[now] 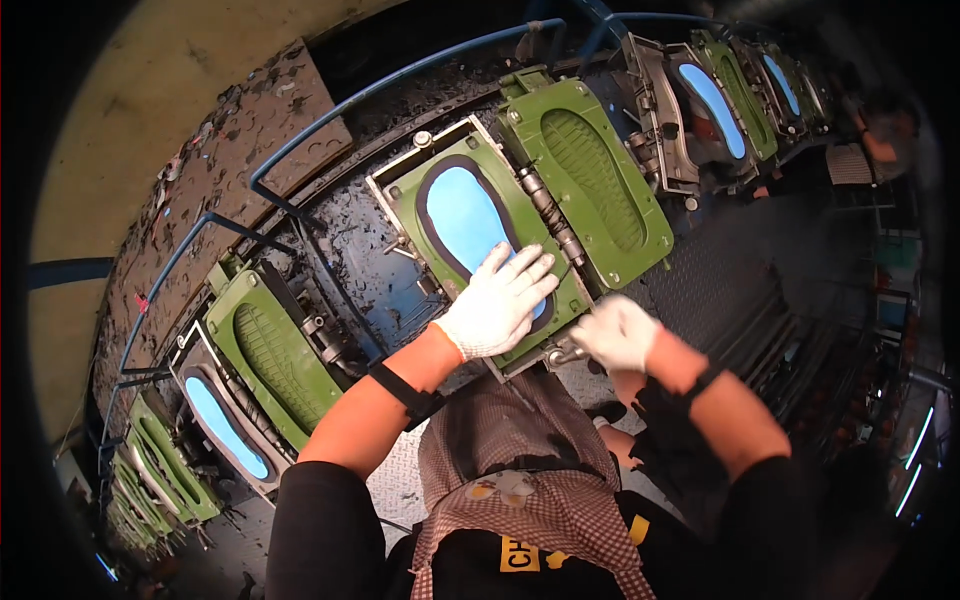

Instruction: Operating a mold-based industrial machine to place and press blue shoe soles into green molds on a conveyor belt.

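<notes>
A green metal shoe-sole mold stands opened like a book in front of me. In its left half (404,187) lies a light-blue insole (462,212) with a dark rim around it. My left hand (503,300), in a white knit glove, rests flat over the insole's near end, fingers stretched out, and hides part of it. The right half, a green lid (632,190) with a ridged sole pattern, is folded back on its hinge (552,217). At the mold's near right corner, beside a metal handle (566,354), my gloved right hand (616,333) is curled closed; its contents are hidden.
More opened molds stand in the row: one at the left with a blue insole (226,425) and a green lid (280,360), others at the right with blue insoles (712,108). A blue rail (400,72) runs behind. Dark scraps litter the brown platform (255,140).
</notes>
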A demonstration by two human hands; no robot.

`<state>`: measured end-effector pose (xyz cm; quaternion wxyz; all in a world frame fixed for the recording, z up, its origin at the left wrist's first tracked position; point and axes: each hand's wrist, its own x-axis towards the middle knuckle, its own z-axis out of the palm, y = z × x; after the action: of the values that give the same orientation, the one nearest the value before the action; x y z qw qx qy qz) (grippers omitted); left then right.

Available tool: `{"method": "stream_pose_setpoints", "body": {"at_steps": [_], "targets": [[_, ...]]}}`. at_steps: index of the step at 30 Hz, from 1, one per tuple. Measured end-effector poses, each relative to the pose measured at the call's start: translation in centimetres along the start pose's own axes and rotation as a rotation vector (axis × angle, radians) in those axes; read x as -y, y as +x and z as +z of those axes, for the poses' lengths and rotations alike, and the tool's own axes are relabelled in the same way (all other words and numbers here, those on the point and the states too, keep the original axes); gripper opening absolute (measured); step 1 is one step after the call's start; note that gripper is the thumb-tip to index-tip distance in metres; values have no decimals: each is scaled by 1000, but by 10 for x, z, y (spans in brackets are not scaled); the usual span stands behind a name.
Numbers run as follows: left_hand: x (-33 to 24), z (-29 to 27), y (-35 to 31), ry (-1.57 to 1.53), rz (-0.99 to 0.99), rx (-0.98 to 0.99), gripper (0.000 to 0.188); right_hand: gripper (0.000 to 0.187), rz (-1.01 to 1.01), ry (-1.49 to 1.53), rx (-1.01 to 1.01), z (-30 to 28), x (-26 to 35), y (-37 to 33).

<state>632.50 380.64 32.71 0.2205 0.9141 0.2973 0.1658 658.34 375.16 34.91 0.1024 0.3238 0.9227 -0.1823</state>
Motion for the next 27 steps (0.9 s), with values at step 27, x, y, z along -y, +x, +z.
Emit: {"method": "stream_pose_setpoints", "body": {"at_steps": [27], "targets": [[-80, 61, -106, -192, -1283, -996, 23, 25, 199, 477, -140, -35, -34, 88]]}}
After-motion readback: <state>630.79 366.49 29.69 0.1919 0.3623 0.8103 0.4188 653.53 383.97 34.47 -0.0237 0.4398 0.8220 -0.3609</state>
